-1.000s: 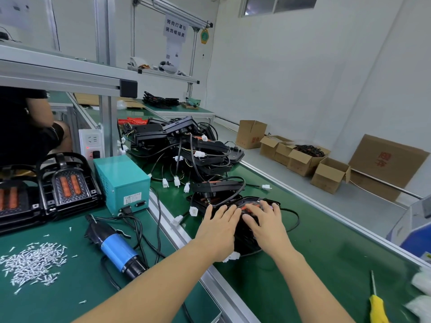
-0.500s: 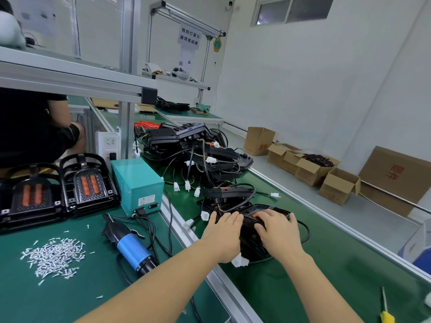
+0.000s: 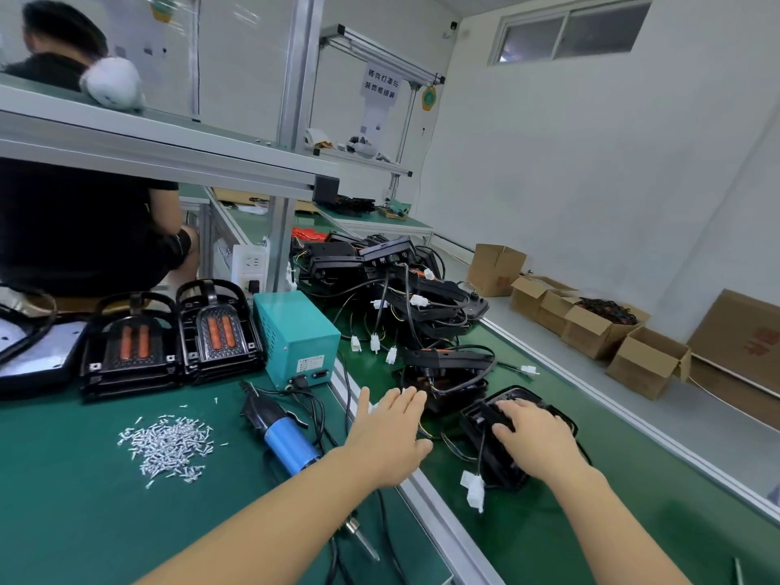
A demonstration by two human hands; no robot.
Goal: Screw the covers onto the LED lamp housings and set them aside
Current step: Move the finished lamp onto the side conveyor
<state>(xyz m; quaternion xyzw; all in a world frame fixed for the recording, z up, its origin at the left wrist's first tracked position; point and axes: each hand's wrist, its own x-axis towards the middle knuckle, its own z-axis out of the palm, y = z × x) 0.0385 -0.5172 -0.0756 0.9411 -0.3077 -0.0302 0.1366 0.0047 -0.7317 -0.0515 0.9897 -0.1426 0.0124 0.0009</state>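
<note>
Black housing: the lamp housing (image 3: 498,441) lies on the green belt (image 3: 633,500), near the pile of wired housings (image 3: 401,289).
Right hand: the right hand (image 3: 534,441) rests on the housing, fingers curled over its top edge.
Left hand: the left hand (image 3: 390,432) hovers flat, fingers spread, holding nothing.
Bench: green mat (image 3: 63,479) with loose screws (image 3: 169,445), blue electric screwdriver (image 3: 283,437), teal power box (image 3: 295,335), two finished lamps (image 3: 173,335).
Room: white walls, cardboard boxes (image 3: 612,335) along the floor.
</note>
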